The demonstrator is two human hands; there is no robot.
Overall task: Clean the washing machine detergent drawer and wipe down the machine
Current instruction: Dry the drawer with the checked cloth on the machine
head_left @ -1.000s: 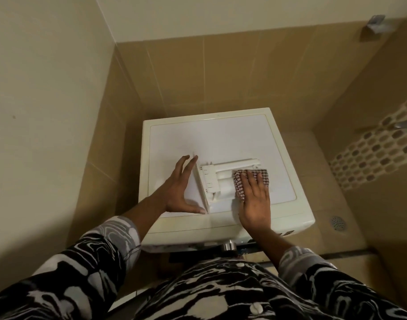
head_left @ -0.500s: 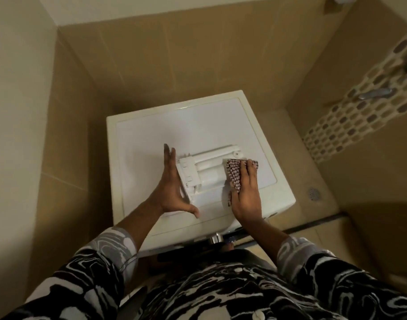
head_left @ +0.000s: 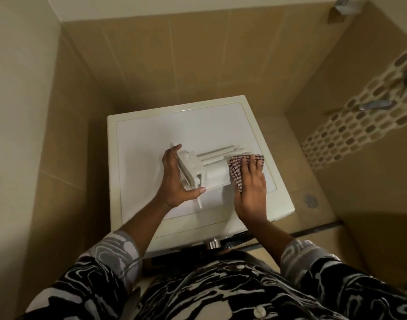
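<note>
A white detergent drawer (head_left: 211, 168) lies on the flat top of the cream washing machine (head_left: 151, 139). My left hand (head_left: 174, 179) grips the drawer's front panel at its left end, fingers over the far edge and thumb on the near edge. A red-and-white checked cloth (head_left: 236, 172) covers the drawer's right end. My right hand (head_left: 252, 188) lies flat on that cloth with straight fingers and presses it onto the drawer. Part of the cloth is hidden under the hand.
Tan tiled walls enclose the machine at the left and back. A chrome knob (head_left: 212, 244) shows on the machine's front below the top edge. To the right, the floor has a round drain (head_left: 310, 200), and a mosaic wall strip carries a chrome tap (head_left: 374, 105).
My left hand has gone from lying beside the drawer to gripping its front panel. My right hand stays pressing the cloth on the drawer's right end. The head camera has shifted.
</note>
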